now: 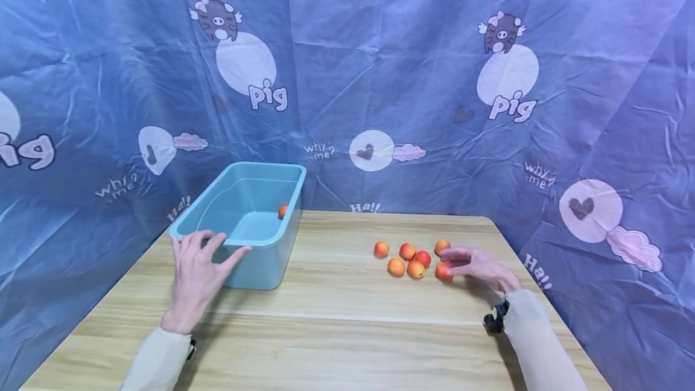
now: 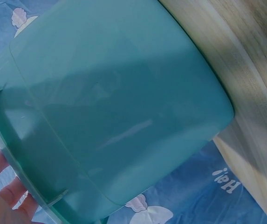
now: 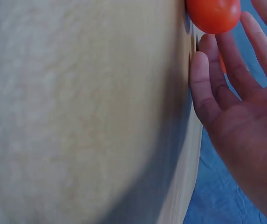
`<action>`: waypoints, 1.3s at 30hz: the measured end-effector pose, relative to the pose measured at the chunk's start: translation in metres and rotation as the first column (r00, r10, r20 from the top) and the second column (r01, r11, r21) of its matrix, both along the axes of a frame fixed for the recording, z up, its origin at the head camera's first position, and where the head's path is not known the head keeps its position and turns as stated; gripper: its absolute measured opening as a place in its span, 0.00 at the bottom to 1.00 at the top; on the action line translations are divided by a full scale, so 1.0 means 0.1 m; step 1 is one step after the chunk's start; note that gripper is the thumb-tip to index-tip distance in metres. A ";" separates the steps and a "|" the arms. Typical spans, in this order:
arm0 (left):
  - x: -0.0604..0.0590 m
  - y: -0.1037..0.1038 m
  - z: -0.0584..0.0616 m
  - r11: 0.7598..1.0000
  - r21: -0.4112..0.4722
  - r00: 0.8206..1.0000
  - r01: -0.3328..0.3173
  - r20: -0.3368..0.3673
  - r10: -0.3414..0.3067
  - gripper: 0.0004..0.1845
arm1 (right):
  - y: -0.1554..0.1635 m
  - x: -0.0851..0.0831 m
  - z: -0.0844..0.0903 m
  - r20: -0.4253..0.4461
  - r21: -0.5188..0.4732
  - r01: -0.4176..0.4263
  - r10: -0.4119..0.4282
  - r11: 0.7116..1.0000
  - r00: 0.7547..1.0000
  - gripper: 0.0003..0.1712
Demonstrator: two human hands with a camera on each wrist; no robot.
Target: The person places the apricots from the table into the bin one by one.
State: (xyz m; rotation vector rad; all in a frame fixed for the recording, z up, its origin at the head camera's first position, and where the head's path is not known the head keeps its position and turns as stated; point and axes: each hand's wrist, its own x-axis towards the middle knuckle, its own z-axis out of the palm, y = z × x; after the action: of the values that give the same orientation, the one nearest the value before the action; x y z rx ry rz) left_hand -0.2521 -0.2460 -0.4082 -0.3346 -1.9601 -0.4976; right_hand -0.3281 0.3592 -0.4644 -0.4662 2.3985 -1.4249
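Note:
My left hand holds the near rim of a light-blue plastic bin, with fingers bent over the edge and thumb stretched to the right. In the left wrist view the bin's outer wall fills the middle, and fingers meet its rim. One orange-red fruit lies inside the bin by the right wall. My right hand reaches in from the right, its fingers loosely spread at the nearest red fruit. In the right wrist view this fruit sits by the fingertips.
Several more small orange-red fruits lie loosely grouped left of my right hand, and another just beyond its fingers. The wooden table runs back to a blue printed cloth, which hangs behind and along both sides.

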 end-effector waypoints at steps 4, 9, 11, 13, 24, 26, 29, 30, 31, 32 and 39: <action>0.00 -0.02 0.00 1.000 -0.015 1.000 -0.009 -0.010 0.009 0.40 | -0.02 -0.02 -0.03 -0.008 0.028 -0.033 0.033 0.999 0.999 0.37; 0.00 -0.01 -0.01 1.000 -0.017 1.000 -0.012 -0.004 0.012 0.37 | 0.01 -0.03 -0.05 -0.015 0.026 -0.052 0.053 0.998 0.999 0.37; 0.00 0.00 -0.02 1.000 -0.007 1.000 -0.006 0.001 0.006 0.36 | 0.03 -0.01 -0.06 -0.016 0.023 -0.063 0.064 0.998 0.998 0.36; 0.00 0.01 -0.02 1.000 0.001 1.000 -0.006 0.002 0.006 0.37 | 0.04 0.00 -0.06 0.001 0.028 -0.062 0.062 0.998 0.998 0.35; 0.01 0.01 0.00 1.000 -0.012 1.000 -0.014 -0.007 0.014 0.42 | -0.02 -0.03 -0.03 0.029 0.064 -0.087 0.085 0.994 0.996 0.32; 0.02 0.01 0.00 1.000 -0.011 1.000 -0.015 -0.006 0.015 0.42 | -0.02 -0.04 -0.03 0.031 0.057 -0.089 0.087 0.994 0.996 0.32; 0.03 0.00 0.01 1.000 -0.012 1.000 -0.014 -0.004 0.014 0.41 | -0.02 -0.04 -0.02 0.027 0.058 -0.089 0.088 0.994 0.996 0.32; 0.04 0.00 0.02 1.000 -0.014 1.000 -0.013 -0.002 0.013 0.40 | -0.02 -0.04 -0.02 0.028 0.056 -0.088 0.087 0.995 0.996 0.32; 0.04 0.00 0.02 1.000 -0.016 1.000 -0.011 0.000 0.011 0.38 | -0.02 -0.04 -0.02 0.029 0.054 -0.086 0.085 0.995 0.996 0.32; 0.04 0.00 0.02 1.000 -0.018 1.000 -0.009 0.002 0.009 0.36 | -0.02 -0.04 -0.02 0.026 0.058 -0.089 0.088 0.994 0.996 0.32; 0.04 0.01 0.03 1.000 -0.015 1.000 -0.009 0.019 0.010 0.37 | -0.01 -0.03 0.03 0.006 0.056 -0.090 0.090 0.994 0.996 0.32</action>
State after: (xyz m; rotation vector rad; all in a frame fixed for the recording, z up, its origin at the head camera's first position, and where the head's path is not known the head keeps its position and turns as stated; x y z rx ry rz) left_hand -0.2477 -0.2454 -0.4049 -0.3312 -1.9838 -0.4813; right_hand -0.3315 0.3586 -0.4611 -0.5499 2.3768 -1.3155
